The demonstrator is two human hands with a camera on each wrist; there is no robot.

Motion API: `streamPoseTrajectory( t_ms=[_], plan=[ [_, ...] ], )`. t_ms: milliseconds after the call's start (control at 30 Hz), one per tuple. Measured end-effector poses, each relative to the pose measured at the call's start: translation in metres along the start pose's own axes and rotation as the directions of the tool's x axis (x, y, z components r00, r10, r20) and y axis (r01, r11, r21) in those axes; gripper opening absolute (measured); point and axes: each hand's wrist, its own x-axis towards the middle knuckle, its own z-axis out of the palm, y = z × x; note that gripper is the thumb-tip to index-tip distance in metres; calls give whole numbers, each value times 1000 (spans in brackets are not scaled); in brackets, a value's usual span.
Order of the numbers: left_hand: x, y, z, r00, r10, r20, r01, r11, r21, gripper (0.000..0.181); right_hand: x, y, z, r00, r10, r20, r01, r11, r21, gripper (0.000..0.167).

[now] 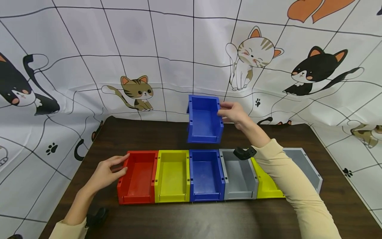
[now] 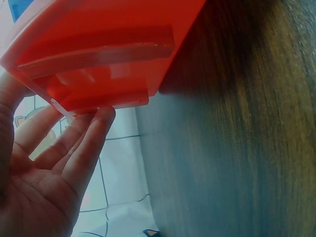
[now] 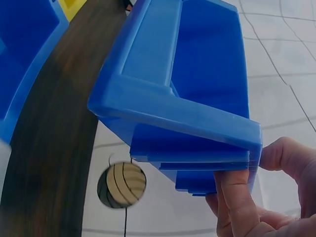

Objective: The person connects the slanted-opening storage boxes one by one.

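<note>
My right hand (image 1: pixel 234 114) grips the right wall of a blue bin (image 1: pixel 204 119), holding it in the air behind the row. In the right wrist view, the thumb is on one side of the blue bin (image 3: pixel 168 108) and the fingers on the other. At the row's left end, my left hand (image 1: pixel 105 172) touches the outer side of the red bin (image 1: pixel 140 177). Its fairly straight fingers lie against the ribbed wall of the red bin (image 2: pixel 113 54) in the left wrist view. A second blue bin (image 1: pixel 207 176) stands mid-row, below the raised one.
The row also has a yellow bin (image 1: pixel 172 176), a grey bin (image 1: pixel 240 176), another yellow bin (image 1: pixel 268 182) and a grey bin (image 1: pixel 304 166) at the right end, partly hidden by my right sleeve. They stand on a dark wooden table (image 1: pixel 179 219). Behind hangs a cat-print sheet (image 1: pixel 173 39).
</note>
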Motion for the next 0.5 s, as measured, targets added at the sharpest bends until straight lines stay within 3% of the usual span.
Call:
streamPoseTrajectory(
  t_ms=[300, 500],
  plan=[
    [0, 0, -1, 1000, -9, 0, 9, 1000, 16, 48, -24, 9, -42, 1000, 10, -15, -11, 997, -77, 55],
    [-1, -1, -1, 1000, 19, 7, -19, 1000, -13, 51, -41, 14, -69, 1000, 28, -12, -29, 992, -126, 56]
  ],
)
